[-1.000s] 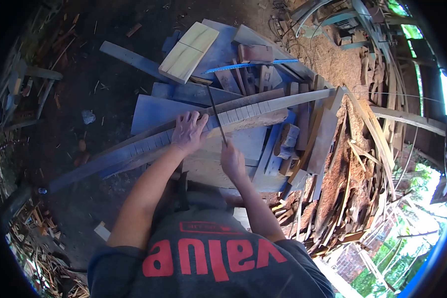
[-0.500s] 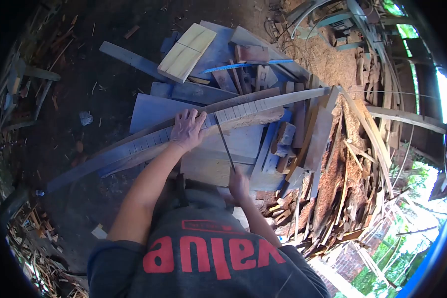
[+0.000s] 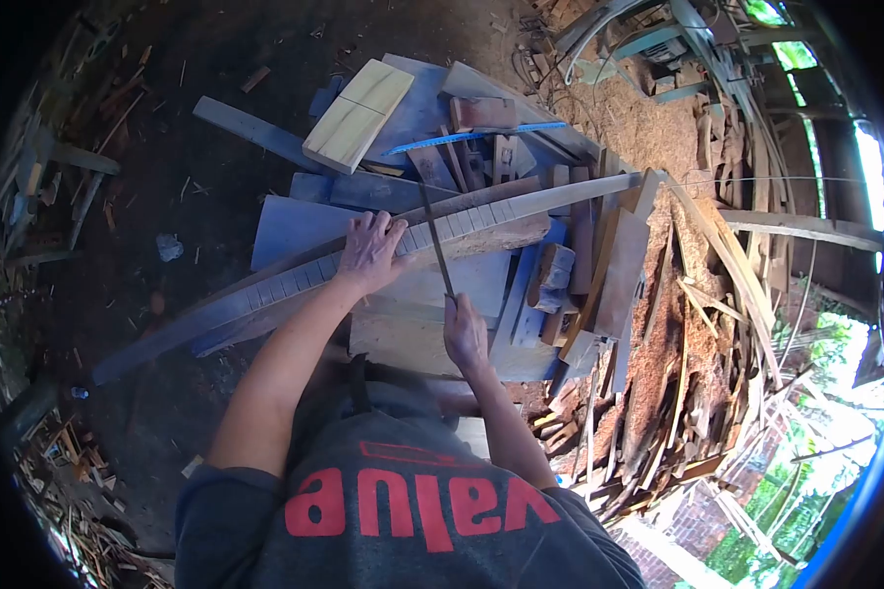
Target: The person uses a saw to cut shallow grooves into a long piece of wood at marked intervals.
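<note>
A long, curved wooden beam (image 3: pixel 290 281) lies slantwise across the work surface, with a row of narrow crosswise cuts along it. My left hand (image 3: pixel 370 252) grips the beam near its middle, fingers bent over the far side. Just to its right, a handsaw (image 3: pixel 438 241) crosses the beam, its thin dark blade seen nearly edge-on. Closed around the saw's handle is my right hand (image 3: pixel 467 334), on the near side of the beam. Where the teeth meet the wood is too small to make out.
Beyond the beam lie a pale wood block (image 3: pixel 359 116), a blue strip-like blade (image 3: pixel 471 136) and a reddish-brown block (image 3: pixel 483 113). A wooden hand plane (image 3: pixel 554 278) sits among boards at right. Sawdust (image 3: pixel 648 123) and offcuts cover the ground on the right.
My right hand has moved forward, away from my body, pushing the saw so its blade extends farther past the beam. My left hand keeps its place on the beam.
</note>
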{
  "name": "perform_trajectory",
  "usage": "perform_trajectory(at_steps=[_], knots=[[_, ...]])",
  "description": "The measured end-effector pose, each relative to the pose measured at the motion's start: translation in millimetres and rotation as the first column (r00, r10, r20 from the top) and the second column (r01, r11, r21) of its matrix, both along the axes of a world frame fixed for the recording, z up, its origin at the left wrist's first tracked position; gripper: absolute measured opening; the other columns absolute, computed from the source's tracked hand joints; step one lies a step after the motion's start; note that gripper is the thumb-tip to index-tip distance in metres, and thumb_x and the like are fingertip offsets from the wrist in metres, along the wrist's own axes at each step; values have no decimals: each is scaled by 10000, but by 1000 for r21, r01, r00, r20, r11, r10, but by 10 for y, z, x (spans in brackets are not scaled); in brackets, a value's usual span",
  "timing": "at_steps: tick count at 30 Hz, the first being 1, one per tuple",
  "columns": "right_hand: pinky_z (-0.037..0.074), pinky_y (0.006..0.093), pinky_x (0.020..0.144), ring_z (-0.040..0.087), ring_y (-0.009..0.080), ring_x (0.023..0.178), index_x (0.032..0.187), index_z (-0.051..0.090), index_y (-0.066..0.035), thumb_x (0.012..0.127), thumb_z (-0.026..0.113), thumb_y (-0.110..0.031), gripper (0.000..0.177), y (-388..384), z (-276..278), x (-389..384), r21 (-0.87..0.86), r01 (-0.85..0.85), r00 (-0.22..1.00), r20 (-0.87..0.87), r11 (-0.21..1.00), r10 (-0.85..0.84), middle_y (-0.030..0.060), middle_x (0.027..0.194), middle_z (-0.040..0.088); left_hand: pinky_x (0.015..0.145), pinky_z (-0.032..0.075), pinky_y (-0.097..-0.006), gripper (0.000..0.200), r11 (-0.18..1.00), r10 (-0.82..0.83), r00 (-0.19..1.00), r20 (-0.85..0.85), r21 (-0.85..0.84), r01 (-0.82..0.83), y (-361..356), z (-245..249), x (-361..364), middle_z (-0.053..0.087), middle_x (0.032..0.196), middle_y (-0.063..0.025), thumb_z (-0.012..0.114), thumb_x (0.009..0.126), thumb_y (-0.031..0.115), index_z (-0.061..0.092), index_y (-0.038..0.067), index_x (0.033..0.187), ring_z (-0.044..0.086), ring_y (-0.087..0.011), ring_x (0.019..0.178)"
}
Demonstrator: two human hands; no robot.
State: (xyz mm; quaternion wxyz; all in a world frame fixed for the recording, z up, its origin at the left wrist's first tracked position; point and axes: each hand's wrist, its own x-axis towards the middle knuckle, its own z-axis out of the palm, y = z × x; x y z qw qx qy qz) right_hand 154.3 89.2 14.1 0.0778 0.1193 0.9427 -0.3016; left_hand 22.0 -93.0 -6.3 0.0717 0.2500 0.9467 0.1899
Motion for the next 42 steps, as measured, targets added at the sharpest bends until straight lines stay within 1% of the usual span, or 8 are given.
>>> perform_trajectory(at_steps=[9,17,23,28,33,35,39,42], knots=[[479,548,581,622,427,660,901,479,-56,964,461,-237,192,-35,-15,-1,199,-77,995,79,977,63,204,762,636,886,371,-427,503,1000,20,1000,21,17,-20,15,-13,5,470,1052,-80,659,782,409,515,117,1166,438,-271,1017],[493,542,609,622,439,668,922,485,-51,961,444,-239,196,-232,-133,-738,144,-109,994,45,984,103,236,733,631,880,376,-429,478,1000,-5,999,-34,5,5,16,-41,-10,473,1053,-82,654,786,408,530,126,1151,439,-272,1024],[501,527,589,629,435,678,907,477,-47,962,453,-211,174,-45,-71,-94,165,-96,989,129,982,75,229,717,631,871,372,-436,489,1000,13,1000,10,-23,-13,48,-27,-8,470,1068,-86,645,795,411,521,145,1186,434,-279,1027],[497,526,570,629,430,662,910,472,-50,963,456,-225,184,-230,-186,-746,162,-127,991,67,979,118,227,715,632,884,373,-474,527,998,4,998,71,-69,1,58,-59,-13,452,1146,-101,632,794,427,501,150,1223,423,-293,1076],[501,516,551,632,416,628,923,475,-61,974,439,-221,171,-26,-114,-190,197,-139,990,49,970,132,220,693,633,857,382,-446,506,999,-8,999,-49,-46,6,68,-90,-4,460,1116,-110,609,825,435,487,136,1216,429,-294,1042],[498,521,547,625,424,615,935,478,-64,973,437,-225,171,-35,-69,-105,188,-128,985,139,974,102,220,678,631,856,384,-449,505,998,-1,999,-39,-58,-1,68,-108,-16,460,1119,-110,606,829,435,487,130,1214,429,-296,1044],[489,531,542,623,429,617,938,474,-62,967,450,-244,185,-206,-196,-720,142,-137,990,49,980,131,225,667,627,895,376,-476,492,997,-11,999,45,-70,14,81,-45,-21,478,1158,-122,586,840,430,499,124,1216,427,-303,1088],[485,536,538,624,426,614,932,471,-60,966,449,-242,187,-168,-130,-634,187,-139,990,43,973,133,225,664,626,880,381,-474,476,998,-19,999,-38,-62,17,69,-135,6,482,1161,-118,586,841,428,503,121,1196,432,-303,1089]])
